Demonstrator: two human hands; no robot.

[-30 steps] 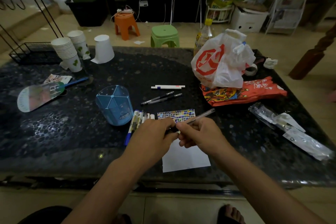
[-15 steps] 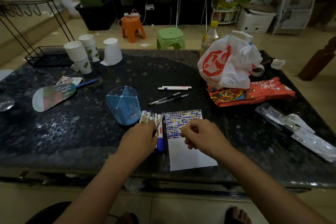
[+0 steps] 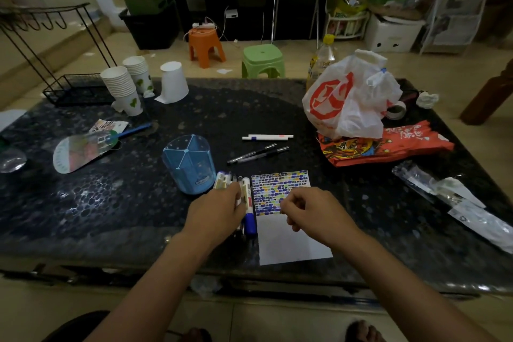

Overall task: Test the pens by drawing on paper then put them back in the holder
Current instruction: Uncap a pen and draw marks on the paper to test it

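Risks: left hand (image 3: 219, 211) sits on a loose bundle of markers (image 3: 244, 191), fingers bent onto them; whether it pinches just 1 is hidden. Lifting 1 could roll the others toward the near table (image 3: 83, 203) edge, which is close. Right hand (image 3: 311, 208) hovers over the paper (image 3: 291, 241), fingers curled together; I cannot tell if it holds anything. The paper lies loose, so a stroke may drag it.

Pens: markers lie side by side between the blue holder (image 3: 190, 166) and the paper, just beside both; 1 has a blue cap. 2 dark pens (image 3: 258, 153) and a white pen (image 3: 268, 137) lie farther back, apart. Holder stands upright and looks empty. Paper's far half is packed with colored marks, near half blank.
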